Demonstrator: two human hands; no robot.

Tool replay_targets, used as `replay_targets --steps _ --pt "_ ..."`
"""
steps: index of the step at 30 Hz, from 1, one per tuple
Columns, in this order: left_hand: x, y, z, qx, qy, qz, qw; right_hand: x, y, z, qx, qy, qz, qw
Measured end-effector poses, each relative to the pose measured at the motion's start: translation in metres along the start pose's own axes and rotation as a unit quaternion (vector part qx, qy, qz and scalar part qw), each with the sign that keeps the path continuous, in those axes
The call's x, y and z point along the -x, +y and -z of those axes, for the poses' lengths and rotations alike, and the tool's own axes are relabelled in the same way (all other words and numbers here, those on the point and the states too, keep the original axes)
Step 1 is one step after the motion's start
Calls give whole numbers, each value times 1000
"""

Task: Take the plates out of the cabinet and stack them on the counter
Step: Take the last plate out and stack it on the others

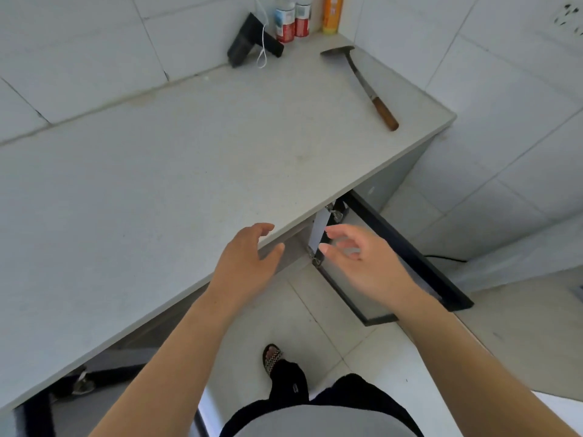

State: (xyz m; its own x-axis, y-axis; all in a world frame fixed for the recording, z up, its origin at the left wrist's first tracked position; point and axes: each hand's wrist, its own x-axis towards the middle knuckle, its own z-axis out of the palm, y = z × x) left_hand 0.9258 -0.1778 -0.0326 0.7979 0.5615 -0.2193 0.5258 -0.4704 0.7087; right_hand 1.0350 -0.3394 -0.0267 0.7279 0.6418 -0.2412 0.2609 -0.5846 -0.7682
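Left hand and right hand hover mid-frame at the counter edge, fingers loose, holding nothing; open cabinet door juts out right of centre; plates cannot be seen, the cabinet's inside hidden under the counter; spatula and bottles upper right.

Kitchen oddments by the far tiled wall.
A metal spatula with a wooden handle lies well ahead of the right hand. Further off, beyond the left hand, stand a black holder, two red-and-white bottles and an orange bottle.
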Motion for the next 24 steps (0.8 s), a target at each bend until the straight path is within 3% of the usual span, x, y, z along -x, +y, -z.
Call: replay_targets --steps 15,24 --pt "-28 -16 -81 6 -9 84 996 -76 62 -6 18 -141 -5 990" --pt "-95 -94 -183 -10 7 101 995 -153 173 -74 0 -120 1 993"
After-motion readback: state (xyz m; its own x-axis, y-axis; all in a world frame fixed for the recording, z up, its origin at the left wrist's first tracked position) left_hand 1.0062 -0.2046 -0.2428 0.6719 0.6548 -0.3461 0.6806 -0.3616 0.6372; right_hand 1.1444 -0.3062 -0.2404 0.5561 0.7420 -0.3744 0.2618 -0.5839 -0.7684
